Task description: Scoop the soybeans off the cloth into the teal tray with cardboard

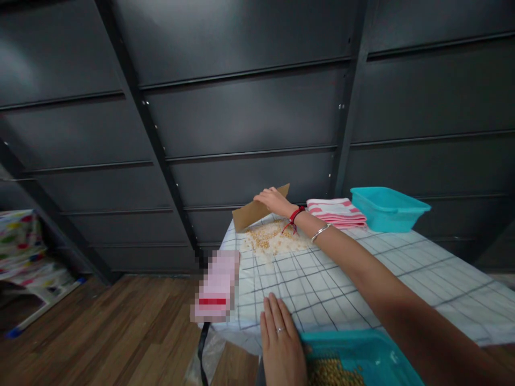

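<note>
My right hand (276,200) reaches to the far end of the table, its fingers closed over the top edge of a brown piece of cardboard (250,215). The cardboard stands tilted on edge behind a loose spread of yellow beans (263,236) mixed with pale, fine grains. My left hand (280,338) lies with fingers stretched out and close together at the table's near edge, holding nothing visible. Beside it is a teal plastic basin (362,339), partly cut off by the frame, with yellowish-brown beans (333,373) at its bottom. Whether the left palm touches the basin is unclear.
A checked white tablecloth (317,273) covers the table. A folded pink-and-white striped towel (337,213) and another teal basin (388,209) stand at the far right. A blurred pink object (219,281) lies on the left edge. A dark panelled wall (249,118) rises behind.
</note>
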`<state>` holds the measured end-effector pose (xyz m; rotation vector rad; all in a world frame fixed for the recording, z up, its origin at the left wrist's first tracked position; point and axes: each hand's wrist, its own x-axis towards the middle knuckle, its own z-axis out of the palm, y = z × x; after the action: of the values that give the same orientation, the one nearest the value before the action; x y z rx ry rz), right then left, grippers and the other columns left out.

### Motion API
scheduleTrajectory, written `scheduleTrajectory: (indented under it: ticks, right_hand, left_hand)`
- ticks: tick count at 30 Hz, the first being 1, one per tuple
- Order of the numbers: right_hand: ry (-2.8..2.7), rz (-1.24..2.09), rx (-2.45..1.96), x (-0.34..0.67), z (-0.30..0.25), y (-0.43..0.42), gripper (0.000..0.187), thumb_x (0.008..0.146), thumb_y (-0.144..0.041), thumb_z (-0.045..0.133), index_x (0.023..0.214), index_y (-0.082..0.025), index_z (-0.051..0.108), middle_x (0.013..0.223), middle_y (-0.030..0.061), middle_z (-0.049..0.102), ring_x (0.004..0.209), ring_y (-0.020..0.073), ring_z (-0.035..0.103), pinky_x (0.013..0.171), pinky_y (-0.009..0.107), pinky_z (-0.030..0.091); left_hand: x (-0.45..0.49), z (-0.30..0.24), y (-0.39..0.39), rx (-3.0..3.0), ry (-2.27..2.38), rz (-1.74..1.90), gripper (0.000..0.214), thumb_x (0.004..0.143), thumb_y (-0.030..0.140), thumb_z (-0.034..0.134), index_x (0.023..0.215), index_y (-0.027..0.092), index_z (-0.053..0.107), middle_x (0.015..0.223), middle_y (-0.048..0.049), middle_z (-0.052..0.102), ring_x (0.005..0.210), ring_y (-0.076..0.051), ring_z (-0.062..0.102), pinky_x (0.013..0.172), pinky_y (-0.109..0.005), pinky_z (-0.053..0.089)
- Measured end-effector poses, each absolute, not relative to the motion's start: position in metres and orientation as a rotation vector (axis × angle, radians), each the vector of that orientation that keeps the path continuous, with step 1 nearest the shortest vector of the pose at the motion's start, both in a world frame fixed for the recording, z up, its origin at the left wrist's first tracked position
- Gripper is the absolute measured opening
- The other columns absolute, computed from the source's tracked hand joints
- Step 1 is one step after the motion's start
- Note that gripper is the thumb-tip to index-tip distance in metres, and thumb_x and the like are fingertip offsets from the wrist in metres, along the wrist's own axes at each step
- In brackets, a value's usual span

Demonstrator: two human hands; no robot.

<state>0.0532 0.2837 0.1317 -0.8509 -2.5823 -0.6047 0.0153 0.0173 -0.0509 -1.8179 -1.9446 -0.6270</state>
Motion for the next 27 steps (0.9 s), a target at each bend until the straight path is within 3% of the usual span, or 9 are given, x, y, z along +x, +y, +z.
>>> scheduleTrajectory:
  ticks: [11, 21, 27]
  right_hand:
    - [-2.672, -0.459, -0.794, 0.08, 0.131, 0.297, 0.04, 0.073, 0.003, 0.036, 0.102, -0.018, 0.055, 0.097, 0.0046, 0.063, 0.089, 0.0165, 0.049, 0.075, 0.027, 0.025]
    - [-2.749, -0.462, -0.715, 0.122, 0.154, 0.264, 0.036, 0.073, -0.001, 0.039, 0.099, -0.019, 0.057, 0.096, 0.0038, 0.062, 0.092, 0.0158, 0.049, 0.08, 0.028, 0.027]
    - [-2.695, -0.556, -0.781, 0.148, 0.16, 0.247, 0.038, 0.072, -0.002, 0.04, 0.101, -0.02, 0.056, 0.097, 0.0031, 0.062, 0.093, 0.0161, 0.049, 0.081, 0.028, 0.029]
  left_hand:
    - [0.016, -0.054, 0.017, -1.823, -1.91, -0.586, 0.058, 0.067, 0.026, 0.057, 0.119, 0.003, 0.05, 0.132, -0.023, 0.045, 0.124, -0.033, 0.038, 0.099, -0.05, 0.039]
    - [0.011, -0.029, 0.011, -1.774, -1.762, -0.488, 0.043, 0.067, 0.017, 0.05, 0.107, 0.004, 0.059, 0.119, -0.0205, 0.057, 0.11, -0.031, 0.053, 0.087, -0.041, 0.051]
    - [0.011, -0.024, 0.011, -1.768, -1.724, -0.502, 0.044, 0.064, 0.015, 0.05, 0.105, 0.002, 0.061, 0.116, -0.0217, 0.058, 0.107, -0.032, 0.055, 0.084, -0.042, 0.052]
